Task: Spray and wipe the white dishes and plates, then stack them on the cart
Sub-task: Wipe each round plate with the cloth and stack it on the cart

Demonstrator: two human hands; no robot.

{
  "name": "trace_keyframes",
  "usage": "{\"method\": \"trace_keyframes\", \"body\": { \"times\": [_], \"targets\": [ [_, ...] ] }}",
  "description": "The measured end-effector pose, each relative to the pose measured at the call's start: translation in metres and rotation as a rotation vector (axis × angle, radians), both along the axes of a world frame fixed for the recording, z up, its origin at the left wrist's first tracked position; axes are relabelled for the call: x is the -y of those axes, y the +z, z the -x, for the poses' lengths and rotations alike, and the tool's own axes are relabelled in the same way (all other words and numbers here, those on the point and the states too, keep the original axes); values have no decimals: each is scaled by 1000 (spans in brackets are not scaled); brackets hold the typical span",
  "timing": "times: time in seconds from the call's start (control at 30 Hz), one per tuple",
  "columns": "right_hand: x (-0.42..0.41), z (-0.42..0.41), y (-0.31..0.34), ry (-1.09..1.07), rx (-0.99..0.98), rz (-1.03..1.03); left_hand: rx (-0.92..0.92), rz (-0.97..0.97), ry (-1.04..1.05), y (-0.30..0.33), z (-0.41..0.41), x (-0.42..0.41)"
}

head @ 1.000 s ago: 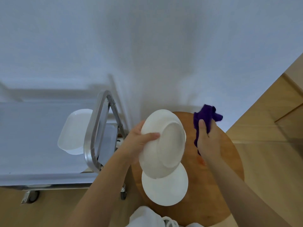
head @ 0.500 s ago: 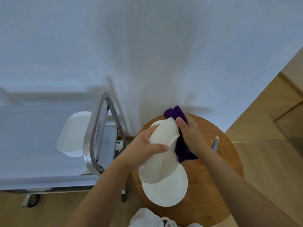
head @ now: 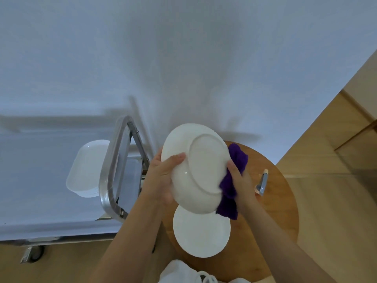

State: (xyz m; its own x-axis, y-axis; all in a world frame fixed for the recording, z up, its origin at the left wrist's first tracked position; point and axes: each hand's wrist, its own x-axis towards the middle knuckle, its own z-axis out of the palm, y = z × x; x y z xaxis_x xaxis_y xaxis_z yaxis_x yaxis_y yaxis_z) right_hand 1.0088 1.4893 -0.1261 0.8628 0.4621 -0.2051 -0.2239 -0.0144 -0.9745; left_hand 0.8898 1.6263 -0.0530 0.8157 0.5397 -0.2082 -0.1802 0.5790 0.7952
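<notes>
Your left hand [head: 163, 180] grips the white plate [head: 197, 168], bottom side up. Your right hand [head: 240, 180] holds the purple cloth [head: 232, 180] against its edge.

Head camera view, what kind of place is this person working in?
Probably a restaurant or hotel service area, though that is a guess. A steel cart draped in white cloth carries stacked white dishes, beside a round wooden table with a plate.

My cart [head: 114, 172] stands left of the table [head: 283, 211]; dishes [head: 87, 170] sit on it, a plate [head: 201, 231] lies at the table's near-left edge.
</notes>
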Motion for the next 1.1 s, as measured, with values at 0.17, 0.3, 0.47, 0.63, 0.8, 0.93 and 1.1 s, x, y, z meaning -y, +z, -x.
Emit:
{"method": "trace_keyframes", "body": {
  "times": [0.17, 0.3, 0.47, 0.63, 0.8, 0.93, 1.1],
  "targets": [
    [5, -5, 3, -51, -147, -33, -9, 172, -51, -13, 1, 14],
    [23, -21, 13, 117, -81, 72, 25, 420, -429, -17, 12, -1],
    [19, -20, 20, 146, -121, 139, -18, 356, -322, -20, 4, -4],
    [-5, 21, 21, 45, -124, 40, -112, 237, -328, -9, -15, 25],
    [-16, 41, 35, 39, -173, 13, -245, -57, -351, -14, -18, 49],
    [-15, 30, 60, 111, -414, 3, -261, -199, -452, -8, -13, 57],
    [-19, 17, 65, 147, -439, 10, -343, -501, -685, -10, -8, 52]
  ]
}}
